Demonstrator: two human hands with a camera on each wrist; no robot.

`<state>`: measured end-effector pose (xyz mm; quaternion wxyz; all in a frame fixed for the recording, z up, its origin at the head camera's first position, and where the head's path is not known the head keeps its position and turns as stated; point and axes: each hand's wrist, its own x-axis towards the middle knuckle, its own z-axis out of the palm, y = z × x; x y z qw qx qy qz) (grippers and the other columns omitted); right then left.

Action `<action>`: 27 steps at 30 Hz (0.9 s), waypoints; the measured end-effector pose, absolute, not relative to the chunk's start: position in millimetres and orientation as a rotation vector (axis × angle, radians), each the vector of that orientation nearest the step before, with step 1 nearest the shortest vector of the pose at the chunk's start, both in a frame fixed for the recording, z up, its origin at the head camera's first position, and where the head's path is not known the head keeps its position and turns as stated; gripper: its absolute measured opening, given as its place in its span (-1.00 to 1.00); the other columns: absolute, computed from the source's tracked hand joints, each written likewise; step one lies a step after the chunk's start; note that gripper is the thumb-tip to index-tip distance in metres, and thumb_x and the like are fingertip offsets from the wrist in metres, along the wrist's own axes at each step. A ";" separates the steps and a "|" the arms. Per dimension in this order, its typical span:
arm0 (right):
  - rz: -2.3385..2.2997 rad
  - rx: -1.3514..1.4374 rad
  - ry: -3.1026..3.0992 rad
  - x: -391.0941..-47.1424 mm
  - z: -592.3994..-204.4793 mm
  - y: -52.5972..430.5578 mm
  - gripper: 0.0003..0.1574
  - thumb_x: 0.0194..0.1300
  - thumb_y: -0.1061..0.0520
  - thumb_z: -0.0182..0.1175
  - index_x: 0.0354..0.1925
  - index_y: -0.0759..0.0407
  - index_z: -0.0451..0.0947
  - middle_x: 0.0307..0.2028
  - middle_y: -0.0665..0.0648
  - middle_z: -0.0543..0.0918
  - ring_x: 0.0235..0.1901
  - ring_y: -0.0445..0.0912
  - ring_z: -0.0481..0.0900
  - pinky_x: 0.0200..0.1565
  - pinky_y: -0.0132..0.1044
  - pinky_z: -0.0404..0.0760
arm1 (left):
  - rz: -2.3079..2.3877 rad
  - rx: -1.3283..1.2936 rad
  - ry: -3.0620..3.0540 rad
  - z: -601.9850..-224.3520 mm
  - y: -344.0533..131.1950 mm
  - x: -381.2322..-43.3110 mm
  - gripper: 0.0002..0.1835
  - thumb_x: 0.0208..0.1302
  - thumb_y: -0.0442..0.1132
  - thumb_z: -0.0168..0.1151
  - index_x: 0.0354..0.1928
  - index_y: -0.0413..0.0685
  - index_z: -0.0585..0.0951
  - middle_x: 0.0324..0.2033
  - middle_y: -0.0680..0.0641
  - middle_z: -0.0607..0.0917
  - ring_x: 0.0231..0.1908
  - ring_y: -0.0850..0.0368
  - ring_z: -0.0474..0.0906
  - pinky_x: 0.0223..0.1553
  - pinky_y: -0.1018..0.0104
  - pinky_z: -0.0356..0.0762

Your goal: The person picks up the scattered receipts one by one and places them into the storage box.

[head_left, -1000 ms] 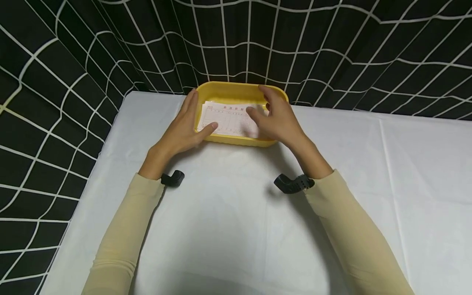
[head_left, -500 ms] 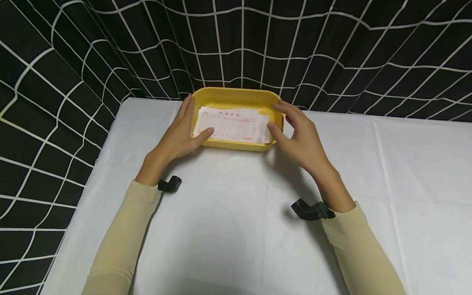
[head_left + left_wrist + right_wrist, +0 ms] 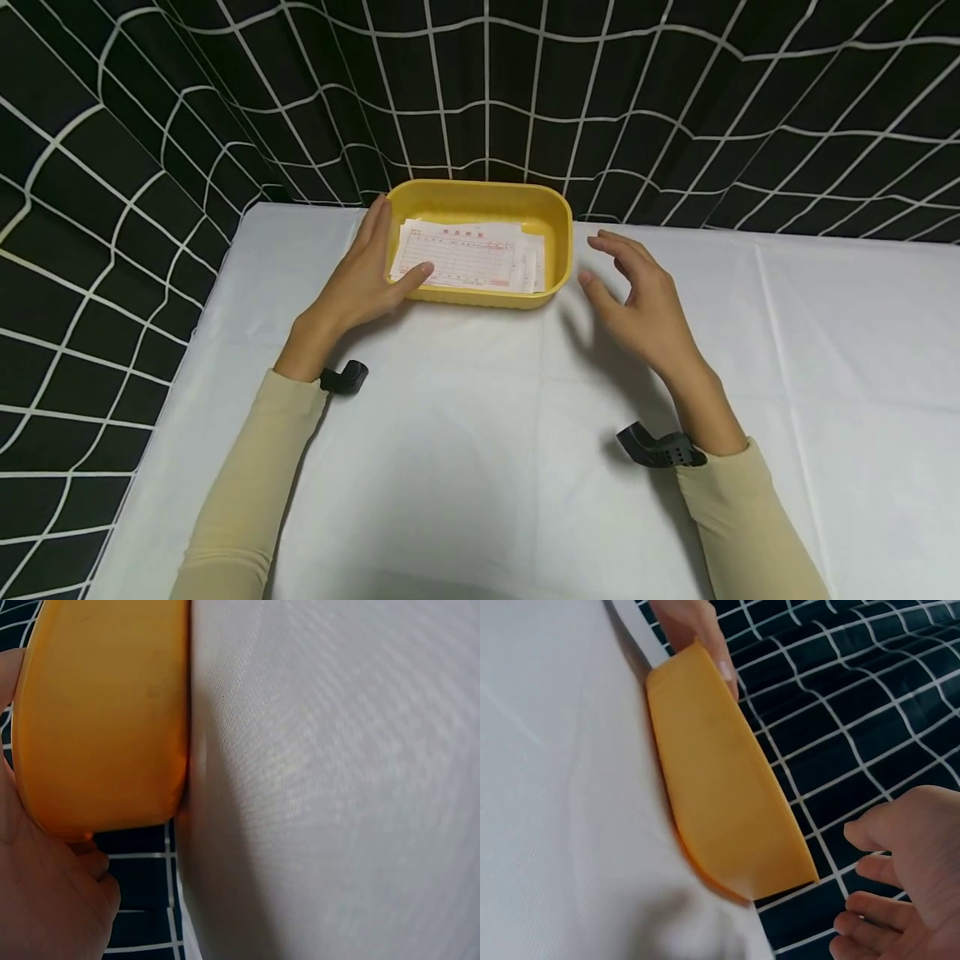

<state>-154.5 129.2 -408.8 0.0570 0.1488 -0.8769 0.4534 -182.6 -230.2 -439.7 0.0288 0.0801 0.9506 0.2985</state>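
Right hand (image 3: pixel 645 304) withdrawn from yellow tray (image 3: pixel 558 250), left hand (image 3: pixel 360 279) holding slips (image 3: pixel 461 254)

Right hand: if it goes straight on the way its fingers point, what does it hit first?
Probably the right wall of the yellow plastic tray: the open right hand points up-left at it, apart from it. Its height above the table is unclear.

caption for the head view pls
Left hand holds a yellow tray of paper forms; right hand hovers open beside it.
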 end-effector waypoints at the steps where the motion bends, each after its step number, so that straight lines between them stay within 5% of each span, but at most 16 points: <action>1: 1.367 0.453 -2.666 -155.3 -410.2 129.9 -0.44 0.46 0.22 0.28 0.37 0.31 0.54 0.44 0.33 0.52 0.46 0.24 0.46 0.50 0.20 0.42 | 0.917 0.246 2.936 -439.4 -230.4 -182.7 0.21 0.38 0.38 0.16 0.72 0.00 -0.31 0.74 -0.03 -0.29 0.73 -0.01 -0.19 0.69 -0.11 0.01; 27: 1.149 0.453 -2.761 -155.7 -419.5 148.9 -0.44 0.46 0.12 0.29 0.34 0.30 0.57 0.47 0.38 0.46 0.50 0.32 0.38 0.50 0.32 0.28 | 0.911 0.290 3.005 -440.4 -236.9 -187.3 0.21 0.35 0.35 0.20 0.73 -0.04 -0.23 0.74 -0.11 -0.15 0.72 -0.08 -0.13 0.69 -0.12 0.00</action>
